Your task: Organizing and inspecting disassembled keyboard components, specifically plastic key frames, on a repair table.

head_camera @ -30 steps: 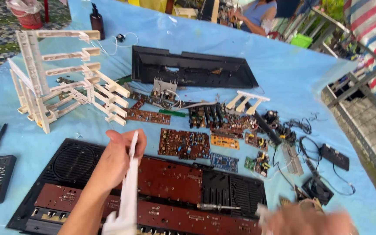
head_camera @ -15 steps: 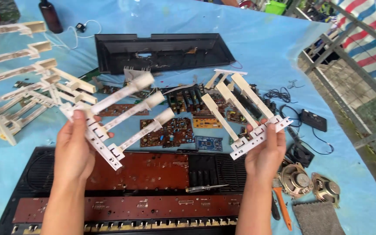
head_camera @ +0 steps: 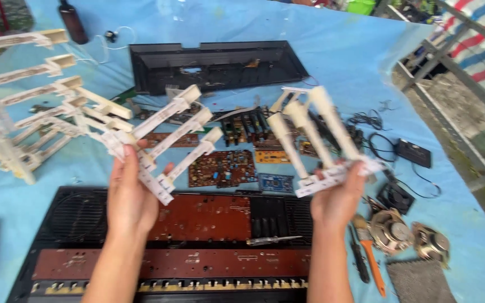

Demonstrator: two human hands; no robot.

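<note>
A light blue cloth covers the tabletop (head_camera: 338, 56), which stands outdoors beside a grey metal railing (head_camera: 450, 62) at its right edge, with red, white and blue striped fabric beyond. Along the near edge lies an opened black keyboard casing with long reddish-brown circuit boards (head_camera: 197, 224) inside and a speaker grille at its left end. Near the far edge lies a second long black plastic casing shell (head_camera: 220, 64). A dark brown bottle (head_camera: 73, 22) stands at the far left corner. More white key strips (head_camera: 23, 106) are heaped at the left edge. Small green and brown circuit boards (head_camera: 223, 167) lie in the middle. Two round metal speakers (head_camera: 388, 230) and an orange-handled tool (head_camera: 373, 264) lie by the near right corner.

The left hand (head_camera: 130, 196) is closed around a white plastic strip of three long keyboard keys (head_camera: 169, 143), held above the middle of the tabletop with the keys slanting up to the right. The right hand (head_camera: 338, 196) grips a second white three-key strip (head_camera: 315, 140), keys fanning upward.
</note>
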